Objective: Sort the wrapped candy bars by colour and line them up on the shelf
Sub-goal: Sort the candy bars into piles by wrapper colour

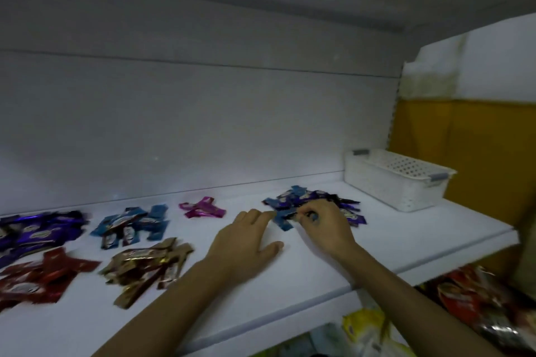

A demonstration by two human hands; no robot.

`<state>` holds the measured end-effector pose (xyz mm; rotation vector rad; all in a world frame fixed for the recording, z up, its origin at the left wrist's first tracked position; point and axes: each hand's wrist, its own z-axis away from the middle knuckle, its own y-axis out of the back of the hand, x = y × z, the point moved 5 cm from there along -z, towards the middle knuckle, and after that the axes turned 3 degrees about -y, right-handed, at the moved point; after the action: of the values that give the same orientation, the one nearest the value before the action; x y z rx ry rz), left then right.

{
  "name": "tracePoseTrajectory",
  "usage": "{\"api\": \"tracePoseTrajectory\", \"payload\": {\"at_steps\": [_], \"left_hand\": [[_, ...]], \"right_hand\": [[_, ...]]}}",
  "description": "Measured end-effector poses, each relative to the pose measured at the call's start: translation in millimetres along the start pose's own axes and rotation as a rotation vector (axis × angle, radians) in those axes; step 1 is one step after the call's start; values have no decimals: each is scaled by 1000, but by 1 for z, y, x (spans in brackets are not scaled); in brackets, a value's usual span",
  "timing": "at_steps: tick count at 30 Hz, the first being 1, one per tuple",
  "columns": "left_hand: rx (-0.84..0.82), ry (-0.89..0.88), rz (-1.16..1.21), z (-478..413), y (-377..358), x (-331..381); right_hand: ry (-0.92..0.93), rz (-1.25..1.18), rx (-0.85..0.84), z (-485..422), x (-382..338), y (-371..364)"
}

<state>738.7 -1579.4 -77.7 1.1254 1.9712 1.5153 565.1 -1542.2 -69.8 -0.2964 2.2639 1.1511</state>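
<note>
an unsorted heap of blue and purple candy bars lies toward the right of the white shelf. the right hand curls its fingers into the heap's near edge, pinching one bar. the left hand rests flat beside it, fingers straight. leftward sit sorted piles: pink, blue, purple, red and gold. a white basket stands behind the heap on the right.
</note>
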Motion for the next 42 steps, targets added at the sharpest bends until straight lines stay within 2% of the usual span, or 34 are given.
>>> {"api": "tracePoseTrajectory", "payload": {"at_steps": [2,4,6,8,12,16,22,24,28,33,37,42], "left_hand": [[-35,35,64,-28,-20,13],[-30,63,111,-55,-35,24],[-25,69,124,-79,-51,36],[-35,24,85,-99,-65,49],[23,16,30,-124,-77,55],[89,113,8,-123,-78,38],[36,132,-52,-124,-75,35],[26,142,-39,-125,-76,35],[-9,168,5,-124,-78,34],[-9,165,45,-125,-78,32],[-18,172,96,-127,-82,32],[-43,201,60,-132,-82,27]], "right_hand": [[-21,37,76,-6,27,17],[-97,200,120,-19,56,30],[-204,443,58,-34,86,33],[-258,533,-38,-46,105,29],[-146,349,-125,-77,102,20],[-36,286,24,-118,98,25],[-31,-23,-164,-136,130,-7],[-25,-1,-176,-136,136,-16],[17,261,-238,-138,136,-26],[88,181,-273,-132,124,-24],[67,-86,-303,-127,113,-23],[-93,-499,-410,-122,104,-31]]}}
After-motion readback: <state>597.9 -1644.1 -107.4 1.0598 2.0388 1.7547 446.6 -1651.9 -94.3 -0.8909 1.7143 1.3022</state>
